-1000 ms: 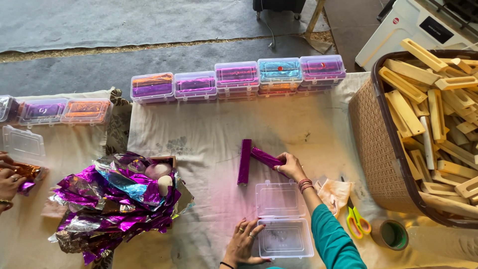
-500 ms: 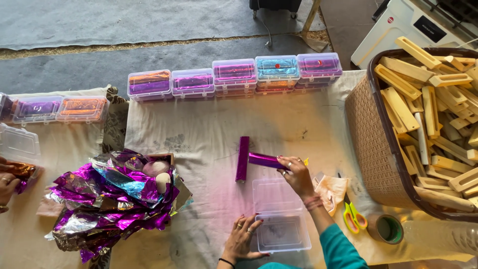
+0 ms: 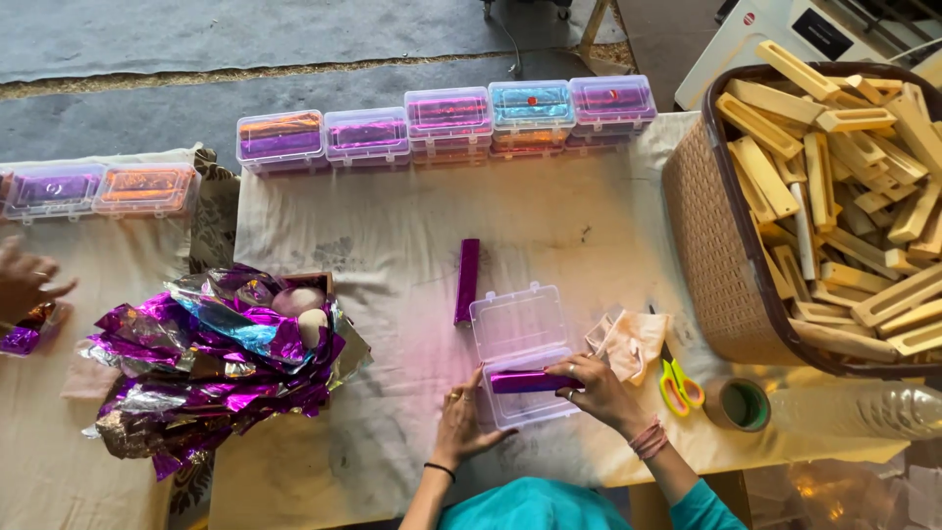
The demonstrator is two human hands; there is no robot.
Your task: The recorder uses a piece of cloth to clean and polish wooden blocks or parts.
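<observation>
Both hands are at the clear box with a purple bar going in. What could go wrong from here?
1. The purple foil-wrapped bar in the right hand lies across the clear plastic box; if it sits crooked, the lid may not close.
2. The left hand steadies only the box's near edge, so it might slide on the cloth.
3. The second purple bar lies close by and could get nudged.

Even, soft daylight, bright throughout; shadows under the hands and beside the brown woven basket (image 3: 708, 245) at right are faint. Specular glints break across the crumpled purple and silver foil sheets (image 3: 211, 368) at near left. Focus is sharp centrally; the clear plastic bottle (image 3: 863, 410) at near right looks softer, and straight edges bow slightly toward the frame borders.
</observation>
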